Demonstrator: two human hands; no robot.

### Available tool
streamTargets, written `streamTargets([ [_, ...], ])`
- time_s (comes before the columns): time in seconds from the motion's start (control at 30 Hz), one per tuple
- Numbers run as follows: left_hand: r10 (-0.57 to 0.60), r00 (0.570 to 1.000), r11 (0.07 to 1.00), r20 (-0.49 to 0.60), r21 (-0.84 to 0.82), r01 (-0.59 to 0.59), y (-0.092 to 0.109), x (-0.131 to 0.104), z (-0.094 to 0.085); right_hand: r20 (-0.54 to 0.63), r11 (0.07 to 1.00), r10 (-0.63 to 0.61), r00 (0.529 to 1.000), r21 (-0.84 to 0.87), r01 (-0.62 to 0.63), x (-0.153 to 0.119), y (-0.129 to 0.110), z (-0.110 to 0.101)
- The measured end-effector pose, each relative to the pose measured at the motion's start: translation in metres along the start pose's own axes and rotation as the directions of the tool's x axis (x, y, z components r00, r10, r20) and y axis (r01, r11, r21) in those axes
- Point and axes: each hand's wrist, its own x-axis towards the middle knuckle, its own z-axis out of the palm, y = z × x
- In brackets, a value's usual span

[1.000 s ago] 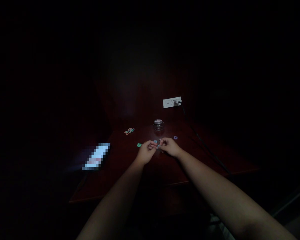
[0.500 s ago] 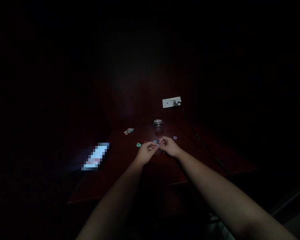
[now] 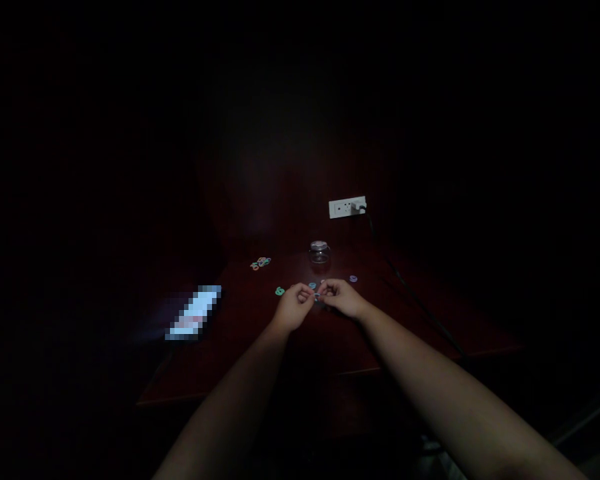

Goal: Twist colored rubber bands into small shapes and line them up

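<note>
While both hands have barely shifted over the last second, the left hand (image 3: pixel 294 307) and right hand (image 3: pixel 341 298) stay pressed together over the dark table (image 3: pixel 260 360), fingertips pinching a small pale ring (image 3: pixel 317 294) between them; grip unchanged, other rings (image 3: pixel 279 291) lie just left.

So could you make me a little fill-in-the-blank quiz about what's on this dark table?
1. The left hand and right hand meet over a table made of dark red ____.
2. The small glass jar stands ____ the hands, farther from the camera.
3. A plug sits in the white ____ on the wall.
4. The green ring lies beside the ____ hand.

Missing words: wood; behind; socket; left
</note>
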Motion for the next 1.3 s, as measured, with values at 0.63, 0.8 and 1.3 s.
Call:
streamTargets([
  [0.63, -0.048, 0.998, 0.995, 0.032, -0.082, 0.051, -0.0031, 0.0, 0.0033, -0.012, 1.0, 0.016, 1.0, 0.007, -0.016, 0.0005, 0.0038, -0.0028],
  [0.8, -0.033, 0.999, 0.997, -0.036, -0.068, 0.031, -0.0026, -0.0001, 0.0025, 0.012, 1.0, 0.026, 1.0, -0.01, -0.026, 0.0001, 0.0038, -0.0035],
  [1.3, -0.056, 0.997, 0.994, 0.058, -0.093, 0.061, -0.0045, -0.0001, 0.0052, 0.007, 0.999, 0.034, 0.999, -0.017, -0.034, 0.0009, 0.0077, -0.0057],
])
